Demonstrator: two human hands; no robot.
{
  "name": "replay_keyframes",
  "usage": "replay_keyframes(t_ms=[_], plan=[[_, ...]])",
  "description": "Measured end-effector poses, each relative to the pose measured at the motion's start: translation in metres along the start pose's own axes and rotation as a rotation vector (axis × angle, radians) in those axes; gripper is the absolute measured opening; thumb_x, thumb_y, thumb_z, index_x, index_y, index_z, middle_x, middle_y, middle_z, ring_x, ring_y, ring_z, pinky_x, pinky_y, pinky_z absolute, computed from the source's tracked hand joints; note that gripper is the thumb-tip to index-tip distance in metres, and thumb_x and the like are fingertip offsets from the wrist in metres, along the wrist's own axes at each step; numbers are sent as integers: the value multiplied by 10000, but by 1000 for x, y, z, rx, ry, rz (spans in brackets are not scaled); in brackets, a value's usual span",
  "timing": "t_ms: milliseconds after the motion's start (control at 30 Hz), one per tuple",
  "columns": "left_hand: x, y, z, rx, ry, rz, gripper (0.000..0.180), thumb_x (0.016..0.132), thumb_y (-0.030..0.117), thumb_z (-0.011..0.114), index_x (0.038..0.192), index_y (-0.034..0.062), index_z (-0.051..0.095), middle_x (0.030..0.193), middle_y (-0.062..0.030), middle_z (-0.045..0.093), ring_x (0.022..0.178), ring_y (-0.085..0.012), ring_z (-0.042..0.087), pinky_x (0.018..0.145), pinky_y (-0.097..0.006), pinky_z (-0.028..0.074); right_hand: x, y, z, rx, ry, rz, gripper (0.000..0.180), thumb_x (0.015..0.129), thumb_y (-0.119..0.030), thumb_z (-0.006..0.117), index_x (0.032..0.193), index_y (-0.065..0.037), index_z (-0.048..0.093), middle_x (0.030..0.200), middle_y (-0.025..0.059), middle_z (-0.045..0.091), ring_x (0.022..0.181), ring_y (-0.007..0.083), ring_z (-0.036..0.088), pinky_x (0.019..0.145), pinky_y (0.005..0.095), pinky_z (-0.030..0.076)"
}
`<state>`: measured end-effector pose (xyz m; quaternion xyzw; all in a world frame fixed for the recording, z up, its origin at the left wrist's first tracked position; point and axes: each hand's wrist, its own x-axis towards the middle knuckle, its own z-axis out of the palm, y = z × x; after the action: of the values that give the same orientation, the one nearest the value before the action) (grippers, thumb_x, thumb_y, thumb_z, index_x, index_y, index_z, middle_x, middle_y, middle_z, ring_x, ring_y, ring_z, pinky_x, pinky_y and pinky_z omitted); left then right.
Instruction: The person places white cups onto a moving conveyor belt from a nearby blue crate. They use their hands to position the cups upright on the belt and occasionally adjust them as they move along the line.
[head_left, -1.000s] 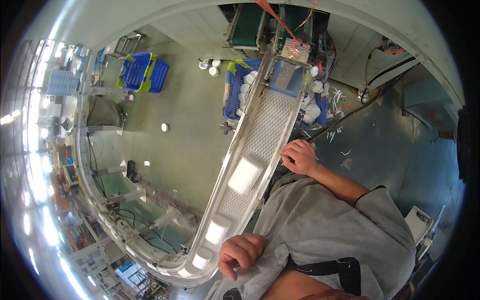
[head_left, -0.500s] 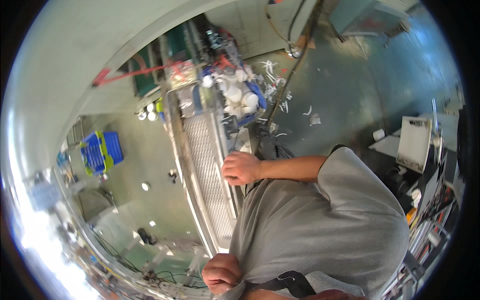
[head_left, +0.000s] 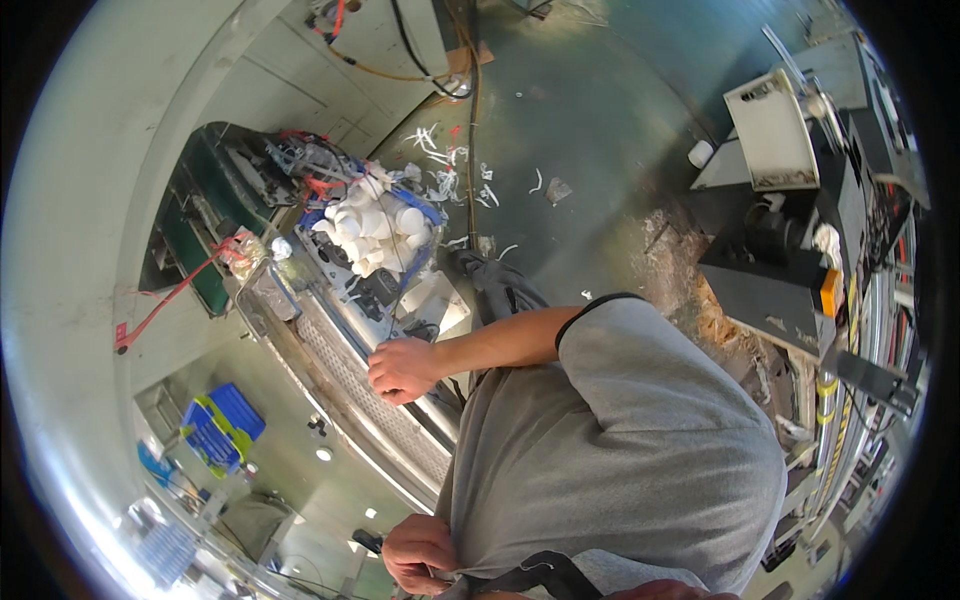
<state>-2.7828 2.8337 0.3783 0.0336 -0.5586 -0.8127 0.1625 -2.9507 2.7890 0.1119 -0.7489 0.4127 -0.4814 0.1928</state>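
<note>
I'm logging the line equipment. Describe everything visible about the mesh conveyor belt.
The conveyor is a long, narrow track with a pale perforated mesh belt between metal side rails. It runs diagonally from the heap of white parts in a blue bin down toward the lower middle. The right hand rests curled on its edge. The belt's visible surface carries nothing.

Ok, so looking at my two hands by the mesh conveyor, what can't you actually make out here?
- Right hand, head view: it rests curled on the mesh conveyor; its own knuckles hide any grip beneath it.
- Left hand, head view: partly cut off by the lower edge and covered by the grey shirt.
- White pieces at the conveyor's end: too small to identify.
</note>
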Motion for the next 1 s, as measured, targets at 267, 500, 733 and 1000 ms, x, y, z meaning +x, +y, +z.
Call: replay_keyframes(t_ms=[267,500,733,1000], plan=[[-14,-23,52,80,-100,-62,595,877,467,692,1026,-109,689,935,-226,664,819,-335,620,721,-427,489,-2,-1,5,-1,78,24,156,709,-245,695,669,-143,584,746,13,579,799,244,594,721,401,498],[-78,-8,72,16,81,-36,484,847,484,698,793,5,654,716,-115,610,613,-301,558,580,-413,413,19,-20,-5,-108,-145,195,133,841,-283,641,864,-156,675,961,-8,667,956,231,610,891,371,479],[-30,-30,101,222,368,290,448,870,437,705,950,-3,670,942,-136,631,864,-309,575,766,-402,437,29,-27,1,-109,-179,54,119,832,-214,671,871,-102,676,943,48,679,944,264,631,821,396,509],[-4,-87,172,73,931,470,325,846,270,773,776,9,593,709,-87,546,684,-294,526,628,-399,389,16,9,10,-123,-383,-91,175,922,-205,644,1017,-68,698,1035,105,696,962,304,634,877,403,496]])
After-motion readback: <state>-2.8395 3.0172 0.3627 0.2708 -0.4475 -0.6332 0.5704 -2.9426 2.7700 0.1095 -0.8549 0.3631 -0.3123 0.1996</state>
